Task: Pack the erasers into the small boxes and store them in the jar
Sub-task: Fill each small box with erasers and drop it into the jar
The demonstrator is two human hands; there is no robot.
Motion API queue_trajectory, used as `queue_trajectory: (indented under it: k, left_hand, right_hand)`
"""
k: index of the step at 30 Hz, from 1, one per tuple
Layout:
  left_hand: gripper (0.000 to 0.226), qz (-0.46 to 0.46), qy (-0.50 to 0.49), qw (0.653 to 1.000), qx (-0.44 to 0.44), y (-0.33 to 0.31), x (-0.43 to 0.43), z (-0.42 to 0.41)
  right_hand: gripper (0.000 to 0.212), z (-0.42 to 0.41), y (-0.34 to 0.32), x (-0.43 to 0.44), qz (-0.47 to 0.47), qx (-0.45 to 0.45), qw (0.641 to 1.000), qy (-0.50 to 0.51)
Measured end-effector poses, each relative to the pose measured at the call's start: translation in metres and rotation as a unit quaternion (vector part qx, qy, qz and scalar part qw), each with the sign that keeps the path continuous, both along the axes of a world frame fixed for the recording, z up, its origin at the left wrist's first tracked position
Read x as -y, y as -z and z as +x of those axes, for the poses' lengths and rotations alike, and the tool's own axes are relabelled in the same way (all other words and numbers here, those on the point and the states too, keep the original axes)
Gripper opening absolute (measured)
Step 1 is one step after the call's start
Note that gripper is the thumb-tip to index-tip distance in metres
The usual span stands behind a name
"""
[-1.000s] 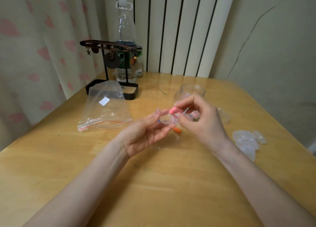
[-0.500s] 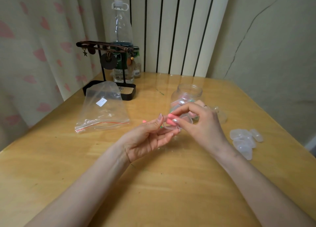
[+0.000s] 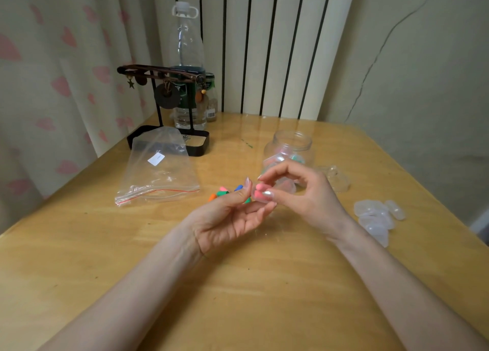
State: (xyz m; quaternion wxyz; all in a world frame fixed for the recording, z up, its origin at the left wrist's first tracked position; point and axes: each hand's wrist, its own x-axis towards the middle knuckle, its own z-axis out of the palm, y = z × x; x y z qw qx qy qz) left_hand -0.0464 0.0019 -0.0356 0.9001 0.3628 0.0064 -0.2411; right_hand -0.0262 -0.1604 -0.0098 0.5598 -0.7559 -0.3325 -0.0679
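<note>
**Pink eraser pinched at a barely visible box, mid-table**

Hard to read: the small box [image 3: 285,186] is clear plastic, and its edges are mostly lost btw the fingers and against the jar [image 3: 289,145] just behind. Can't tell whether its lid is open or closed. The jar holds packed boxes w/ pink and green showing, blurred through the wall. A clear lid-like piece [image 3: 338,181] sits right of the jar, shape unclear. The loose erasers [image 3: 223,192] (orange, green, pink, blue) lie on the table [image 3: 238,284], partly hidden behind the left thumb. Both forearms are cut off at the bottom edge.

Pose: the left hand [image 3: 232,218] is palm up above the table w/ fingers curled upward and thumb upright, thumb tip and fingertips closing on the small box. The right hand [image 3: 309,194] comes in from the right w/ index arched over, index and thumb pinching the pink eraser [image 3: 260,190] right at the box. The two hands' fingertips nearly meet.

Also: empty boxes [image 3: 375,215] are piled near the right edge, well apart from the jar. A zip bag [image 3: 158,170] lies flat at left. A black stand [image 3: 169,107] and a bottle [image 3: 188,59] are at the back.
</note>
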Motion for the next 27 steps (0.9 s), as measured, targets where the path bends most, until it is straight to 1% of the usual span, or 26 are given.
queue_trajectory:
  k: [2, 4, 9, 12, 16, 19, 21, 23, 25, 27]
  left_hand:
    - [0.059, -0.008, 0.008, 1.000, 0.003, 0.000, 0.000, 0.001]
    - [0.067, -0.012, 0.011, 1.000, 0.009, 0.001, 0.000, 0.002]
    - [0.074, -0.021, 0.009, 1.000, 0.018, 0.001, 0.000, 0.002]
    - [0.072, -0.029, 0.024, 0.999, 0.038, 0.000, 0.000, 0.001]
    - [0.071, -0.041, 0.013, 0.998, 0.037, 0.000, -0.002, 0.002]
    - [0.074, -0.052, 0.014, 0.998, 0.029, 0.000, -0.003, 0.002]
    - [0.069, -0.027, 0.018, 0.998, 0.045, 0.001, -0.004, 0.003]
    - [0.057, 0.019, 0.014, 0.997, 0.076, 0.003, -0.005, 0.003]
    - [0.051, 0.047, -0.004, 0.995, 0.092, 0.005, -0.005, 0.003]
    - [0.052, 0.067, -0.024, 0.993, 0.092, 0.007, -0.005, 0.003]
  right_hand:
    - [0.010, 0.000, -0.001, 0.002, 0.015, -0.002, 1.000, 0.019]
    - [0.008, 0.001, 0.000, 0.003, 0.015, 0.009, 0.999, 0.051]
    - [0.007, 0.005, 0.006, 0.000, -0.023, 0.065, 0.993, 0.091]
    - [0.010, 0.007, 0.009, -0.001, -0.042, 0.080, 0.990, 0.105]
    - [0.029, 0.007, 0.005, 0.005, -0.045, 0.055, 0.994, 0.087]
    - [0.049, 0.011, 0.002, 0.012, -0.032, 0.001, 0.998, 0.045]
    - [0.061, 0.012, 0.003, 0.013, -0.024, -0.053, 0.998, -0.008]
    - [0.061, 0.008, 0.005, 0.009, -0.053, -0.065, 0.996, -0.040]
    - [0.057, 0.004, 0.010, 0.001, -0.096, -0.029, 0.994, -0.034]
    - [0.051, 0.001, 0.014, -0.005, -0.107, 0.005, 0.994, -0.010]
